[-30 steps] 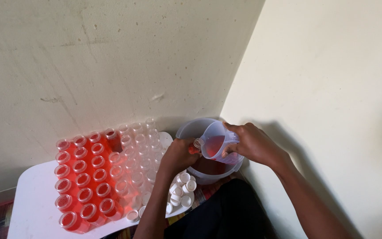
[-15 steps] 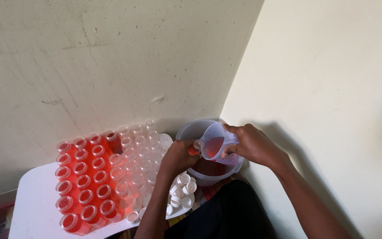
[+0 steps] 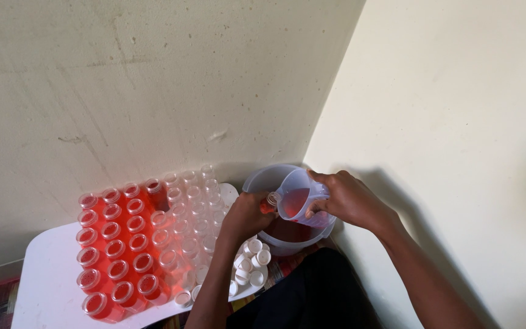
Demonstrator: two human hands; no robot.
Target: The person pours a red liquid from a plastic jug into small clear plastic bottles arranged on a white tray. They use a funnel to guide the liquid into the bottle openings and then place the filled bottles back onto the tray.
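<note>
A small bottle point(image 3: 270, 201) is gripped in the closed left hand point(image 3: 246, 214), with only its neck and a strip of red left showing above the fingers. A translucent measuring jug point(image 3: 296, 201) holding red liquid is clasped by the right hand point(image 3: 348, 201) and tilted with its lip at the bottle's mouth, over a larger bucket point(image 3: 269, 180) whose near rim is hidden. On the white table point(image 3: 44, 274), filled red bottles point(image 3: 114, 250) are ranked beside empty clear bottles point(image 3: 193, 204); white caps point(image 3: 248, 262) are partly covered by the left forearm.
</note>
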